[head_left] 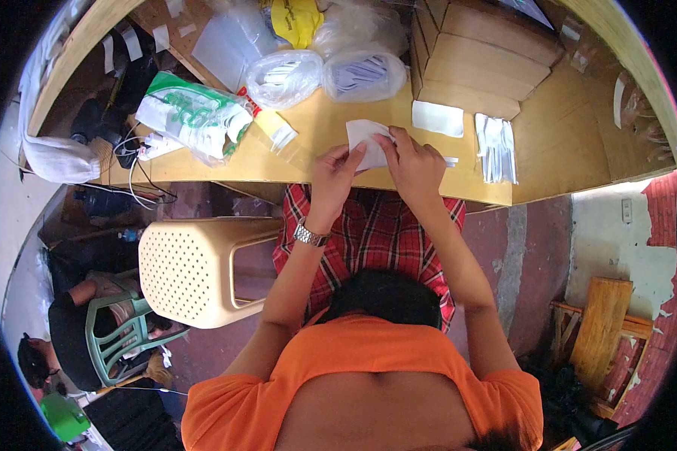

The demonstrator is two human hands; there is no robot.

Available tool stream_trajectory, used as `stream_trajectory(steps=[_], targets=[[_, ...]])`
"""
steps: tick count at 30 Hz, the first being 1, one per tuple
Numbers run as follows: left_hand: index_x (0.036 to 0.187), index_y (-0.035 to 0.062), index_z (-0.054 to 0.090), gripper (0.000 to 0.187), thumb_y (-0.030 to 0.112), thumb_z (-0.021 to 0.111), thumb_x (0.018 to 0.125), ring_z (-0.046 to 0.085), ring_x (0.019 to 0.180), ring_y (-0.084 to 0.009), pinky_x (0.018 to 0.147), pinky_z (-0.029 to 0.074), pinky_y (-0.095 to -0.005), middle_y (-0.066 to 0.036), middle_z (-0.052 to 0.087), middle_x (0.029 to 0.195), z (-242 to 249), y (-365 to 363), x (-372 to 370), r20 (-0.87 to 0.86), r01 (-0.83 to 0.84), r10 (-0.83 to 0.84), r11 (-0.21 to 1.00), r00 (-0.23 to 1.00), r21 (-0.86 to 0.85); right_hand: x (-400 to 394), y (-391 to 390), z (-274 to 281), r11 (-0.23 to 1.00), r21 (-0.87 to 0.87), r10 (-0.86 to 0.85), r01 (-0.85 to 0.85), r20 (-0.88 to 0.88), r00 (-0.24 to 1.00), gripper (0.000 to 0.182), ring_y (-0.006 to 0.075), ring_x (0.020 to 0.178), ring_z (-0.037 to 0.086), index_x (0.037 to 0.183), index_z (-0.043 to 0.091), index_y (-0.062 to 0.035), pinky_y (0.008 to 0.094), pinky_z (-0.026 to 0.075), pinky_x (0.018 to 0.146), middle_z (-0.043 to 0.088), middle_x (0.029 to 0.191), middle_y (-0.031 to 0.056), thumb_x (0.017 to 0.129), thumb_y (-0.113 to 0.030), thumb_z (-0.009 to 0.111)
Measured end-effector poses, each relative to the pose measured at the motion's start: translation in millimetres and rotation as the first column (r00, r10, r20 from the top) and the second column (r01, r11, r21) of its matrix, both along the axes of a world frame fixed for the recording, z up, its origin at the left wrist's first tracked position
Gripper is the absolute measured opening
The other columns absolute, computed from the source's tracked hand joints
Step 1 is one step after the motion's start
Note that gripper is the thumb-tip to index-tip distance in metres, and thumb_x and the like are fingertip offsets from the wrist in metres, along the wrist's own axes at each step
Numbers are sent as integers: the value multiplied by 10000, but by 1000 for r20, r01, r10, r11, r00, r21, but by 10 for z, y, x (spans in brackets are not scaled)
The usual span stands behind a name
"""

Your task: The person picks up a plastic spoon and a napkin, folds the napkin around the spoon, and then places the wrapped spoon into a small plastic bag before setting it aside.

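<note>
Between my two hands, just above the table's front edge, is a small white paper sheet (363, 132). My left hand (334, 171) grips its lower left side with the thumb on top. My right hand (415, 162) pinches its right side, thumb and fingers together. Part of the sheet is hidden behind my fingers. A narrow white strip (451, 161) pokes out on the table beside my right hand. Farther right lie a flat white paper piece (438, 119) and a bundle of thin white strips (496, 149).
Behind my hands stand a clear bag of white strips (284, 78) and another bag (364, 77). Cardboard boxes (483, 54) rise at the back right. A green-and-white plastic bag (192, 114) lies left. Below it are a beige stool (184, 272) and a seated person (79, 323).
</note>
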State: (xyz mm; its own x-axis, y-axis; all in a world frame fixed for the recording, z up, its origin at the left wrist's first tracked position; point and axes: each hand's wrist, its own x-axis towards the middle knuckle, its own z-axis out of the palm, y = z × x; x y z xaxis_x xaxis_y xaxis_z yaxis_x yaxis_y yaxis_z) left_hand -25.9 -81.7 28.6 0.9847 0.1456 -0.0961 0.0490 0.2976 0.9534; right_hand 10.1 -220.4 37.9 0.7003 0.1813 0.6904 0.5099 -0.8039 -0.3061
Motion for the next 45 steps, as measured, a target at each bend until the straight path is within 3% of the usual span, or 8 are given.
stream_trajectory(steps=[4, 7, 10, 18, 24, 30, 36, 45], targets=[[1080, -8, 559, 266, 108, 637, 854, 540, 651, -68, 581, 467, -221, -44, 586, 733, -9, 13, 26, 192, -210, 139, 881, 972, 424, -11, 15, -15, 999, -24, -28, 28, -18, 999, 203, 253, 463, 577, 849, 606, -95, 324, 440, 467, 628, 611, 92, 806, -283, 671], [1107, 20, 523, 286, 71, 622, 844, 509, 605, -77, 537, 427, -227, -49, 560, 701, 103, -44, -14, 251, -266, 179, 887, 951, 378, -21, 37, -29, 999, -15, -42, 42, -33, 999, 205, 250, 450, 572, 842, 604, -105, 328, 439, 459, 621, 592, 87, 814, -300, 658], [1098, 25, 527, 271, 57, 613, 844, 534, 625, -101, 566, 455, -234, -62, 564, 734, 131, -19, -28, 308, -287, 119, 759, 944, 585, -20, 51, -32, 999, 4, -47, 48, -19, 999, 205, 242, 441, 572, 829, 593, -127, 336, 439, 447, 615, 570, 75, 825, -327, 637], [1078, 64, 554, 264, -6, 621, 833, 466, 621, -50, 547, 407, -196, 7, 475, 711, 100, 74, 3, 352, -131, -95, 814, 931, 566, -30, 42, -29, 997, 22, -75, 77, -53, 996, 212, 251, 466, 591, 832, 598, -110, 337, 447, 449, 623, 586, 88, 837, -320, 624], [1045, 65, 562, 241, -6, 629, 825, 389, 584, -32, 516, 349, -179, 33, 402, 669, 108, 82, -5, 303, -115, -60, 842, 951, 528, -48, 68, -2, 992, 62, -99, 107, -130, 987, 296, 282, 482, 599, 1037, 538, -113, 367, 483, 492, 626, 602, 80, 849, -328, 612], [1037, 69, 561, 236, 3, 635, 822, 374, 601, -24, 519, 324, -177, 51, 380, 668, 163, 143, -30, 286, -131, -30, 839, 958, 528, -150, 27, 256, 989, 130, 119, -77, -358, 926, 426, 312, 674, 639, 1194, 396, -95, 413, 511, 599, 618, 849, 137, 868, -296, 583], [1032, 57, 566, 218, -6, 622, 832, 368, 601, -28, 533, 329, -176, 51, 377, 669, 179, 229, -28, 278, -93, -69, 843, 958, 529, -166, -92, 379, 937, -101, 284, -334, -333, 899, 359, 323, 780, 603, 1131, 533, -149, 395, 515, 685, 465, 1106, 130, 800, -235, 641], [1029, 52, 595, 204, -9, 614, 835, 404, 608, -52, 551, 353, -195, 28, 435, 687, 395, 182, -114, 317, -168, -18, 819, 948, 548, -211, -49, 483, 957, -78, 254, -281, -245, 936, 350, 238, 692, 586, 1081, 604, -156, 366, 511, 681, 466, 1084, 96, 744, -201, 688]])
